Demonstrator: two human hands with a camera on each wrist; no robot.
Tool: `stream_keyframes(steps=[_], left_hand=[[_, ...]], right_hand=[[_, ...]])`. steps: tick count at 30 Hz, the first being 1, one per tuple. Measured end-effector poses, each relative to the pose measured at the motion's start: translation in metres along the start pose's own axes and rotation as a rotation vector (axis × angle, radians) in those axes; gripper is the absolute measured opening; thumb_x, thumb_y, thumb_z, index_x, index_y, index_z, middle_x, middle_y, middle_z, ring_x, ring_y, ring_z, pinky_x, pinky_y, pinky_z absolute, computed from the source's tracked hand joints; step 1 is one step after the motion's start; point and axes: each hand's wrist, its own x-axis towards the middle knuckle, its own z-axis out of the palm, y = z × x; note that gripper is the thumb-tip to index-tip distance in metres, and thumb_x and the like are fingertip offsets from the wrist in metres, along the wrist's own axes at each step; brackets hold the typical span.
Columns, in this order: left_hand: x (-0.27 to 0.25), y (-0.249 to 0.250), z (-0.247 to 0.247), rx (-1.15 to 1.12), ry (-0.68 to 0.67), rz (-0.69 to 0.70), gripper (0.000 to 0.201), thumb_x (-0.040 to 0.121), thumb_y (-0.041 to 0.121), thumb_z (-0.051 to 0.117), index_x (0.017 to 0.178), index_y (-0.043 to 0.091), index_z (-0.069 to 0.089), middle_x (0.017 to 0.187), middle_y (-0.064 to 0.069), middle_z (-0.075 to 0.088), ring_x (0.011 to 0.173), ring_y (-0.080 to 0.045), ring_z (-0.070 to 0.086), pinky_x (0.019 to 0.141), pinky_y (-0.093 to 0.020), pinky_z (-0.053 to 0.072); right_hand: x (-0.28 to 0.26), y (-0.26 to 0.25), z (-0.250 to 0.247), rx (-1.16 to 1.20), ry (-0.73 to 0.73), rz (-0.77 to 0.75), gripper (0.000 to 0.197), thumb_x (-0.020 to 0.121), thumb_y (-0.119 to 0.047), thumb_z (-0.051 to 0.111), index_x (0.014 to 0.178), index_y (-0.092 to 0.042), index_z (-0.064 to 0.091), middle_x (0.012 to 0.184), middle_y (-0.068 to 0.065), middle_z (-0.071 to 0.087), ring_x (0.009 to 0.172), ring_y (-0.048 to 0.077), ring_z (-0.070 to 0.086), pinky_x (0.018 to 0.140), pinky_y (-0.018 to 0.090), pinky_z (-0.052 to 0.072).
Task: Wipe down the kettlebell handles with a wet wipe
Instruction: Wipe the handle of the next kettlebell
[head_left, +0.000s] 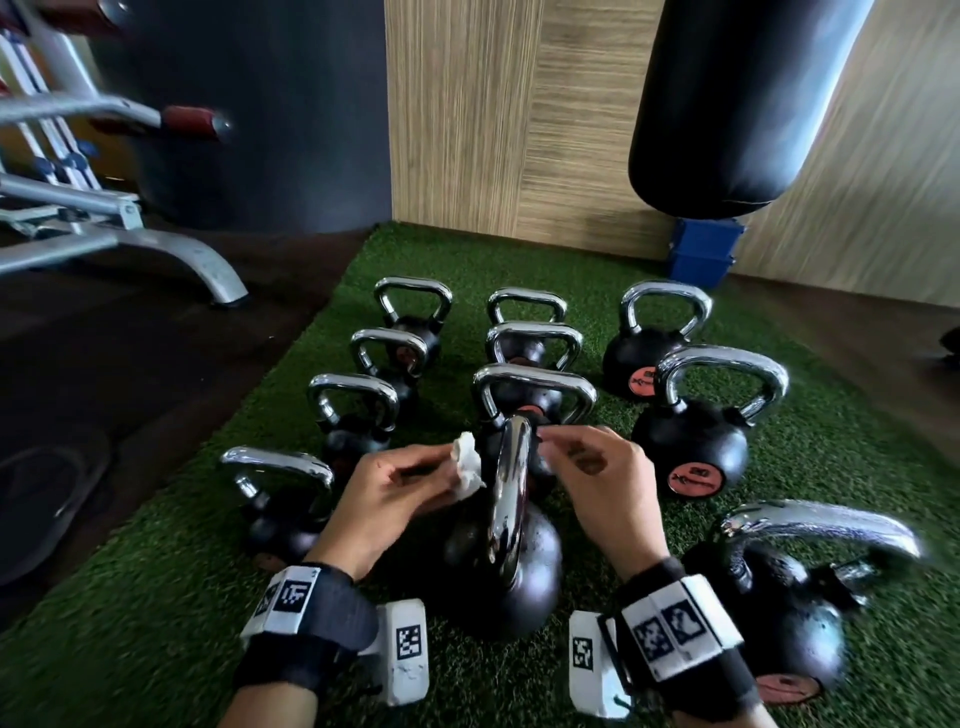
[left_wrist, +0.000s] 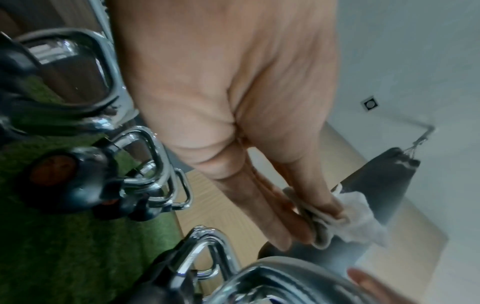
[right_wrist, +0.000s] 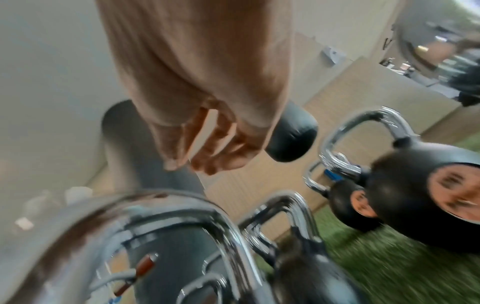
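Head view: left hand (head_left: 384, 499) pinches a crumpled wet wipe (head_left: 467, 465) between thumb and fingers (left_wrist: 291, 226), just left of the nearest kettlebell's handle (head_left: 506, 499), seen edge-on. Right hand (head_left: 597, 478) hovers beside the handle's far side, fingers loosely curled, holding nothing, probably ready to steady it. Other kettlebells (head_left: 691, 447) stand in rows on green turf (head_left: 156, 597).

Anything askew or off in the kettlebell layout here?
One thing: the black kettlebell with a chrome handle between the hands is turned edge-on to the camera, while the other kettlebells on the green turf mat show their handles face-on. The left hand pinches the crumpled white wipe beside it.
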Motion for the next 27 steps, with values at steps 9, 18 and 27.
stream_keyframes(steps=[9, 18, 27], left_hand=[[0.006, 0.024, 0.023, -0.124, 0.04, -0.015, 0.037, 0.08, 0.006, 0.074, 0.117, 0.007, 0.069, 0.098, -0.017, 0.078, 0.089, -0.021, 0.077, 0.071, -0.024, 0.061], [0.005, 0.015, -0.001, 0.067, -0.167, -0.041, 0.043, 0.094, 0.029, 0.066, 0.136, 0.038, 0.062, 0.123, -0.006, 0.074, 0.111, -0.02, 0.072, 0.085, -0.024, 0.058], [-0.016, -0.079, 0.012, 0.925, -0.393, -0.246, 0.159, 0.037, 0.084, 0.084, 0.157, 0.046, -0.013, 0.165, 0.022, -0.017, 0.154, -0.006, -0.019, 0.128, -0.048, 0.003]], right_hand=[[-0.001, -0.043, 0.005, 0.147, -0.245, -0.228, 0.034, 0.071, -0.015, 0.09, 0.104, -0.019, 0.081, 0.099, -0.006, 0.076, 0.08, 0.013, 0.074, 0.075, 0.035, 0.063], [0.001, -0.032, 0.006, 0.142, -0.162, -0.058, 0.02, 0.071, -0.015, 0.089, 0.088, -0.026, 0.082, 0.085, -0.012, 0.078, 0.074, 0.007, 0.075, 0.071, 0.036, 0.064], [0.011, 0.042, 0.003, 0.071, 0.014, 0.284, 0.029, 0.064, -0.026, 0.094, 0.087, -0.032, 0.078, 0.08, -0.012, 0.078, 0.074, 0.004, 0.074, 0.077, 0.033, 0.064]])
